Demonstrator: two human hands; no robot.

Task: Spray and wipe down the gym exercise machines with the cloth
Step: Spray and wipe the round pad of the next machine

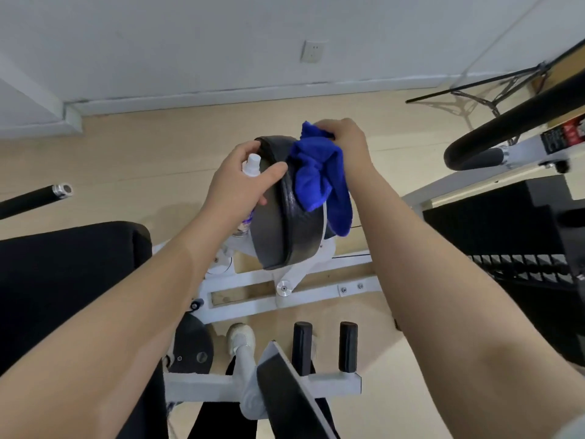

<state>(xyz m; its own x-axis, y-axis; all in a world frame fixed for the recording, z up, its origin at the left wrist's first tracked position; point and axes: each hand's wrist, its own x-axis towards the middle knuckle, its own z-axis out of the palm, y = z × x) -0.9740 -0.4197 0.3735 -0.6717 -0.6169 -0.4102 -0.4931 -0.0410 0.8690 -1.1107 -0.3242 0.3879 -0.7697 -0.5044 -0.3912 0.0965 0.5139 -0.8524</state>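
Head view, looking down past both forearms. Black padded roller [285,210] of the exercise machine sits centre frame, mounted on a white frame [316,274] that runs across the wood floor [158,153]. Left hand [240,182] is closed around a small spray bottle [252,164]: white cap visible between thumb and forefinger, clear lower body showing below the palm beside the pad. Thumb of that hand also rests on the left edge of the roller, so the hand touches both bottle and pad. Right hand [345,144] is closed on a bunched blue cloth [319,179], fingers curled over its top end; the cloth is pressed against the upper right face of the roller and its loose end hangs down the right side, past the pad's white end plate. Whether the fingers pinch the cloth fully or only press it to the pad cannot be told. Left of frame: a large black seat pad [63,280] and a black bar [31,198] with a metal end cap. Bottom centre: two upright black foam pegs [348,346] on a white crossbar, a tilted black pad [285,397], and a white shoe [240,337] on the floor. Right: black weight stack [506,232] and a curved black handle [506,125]. White wall with a socket [313,50] behind.
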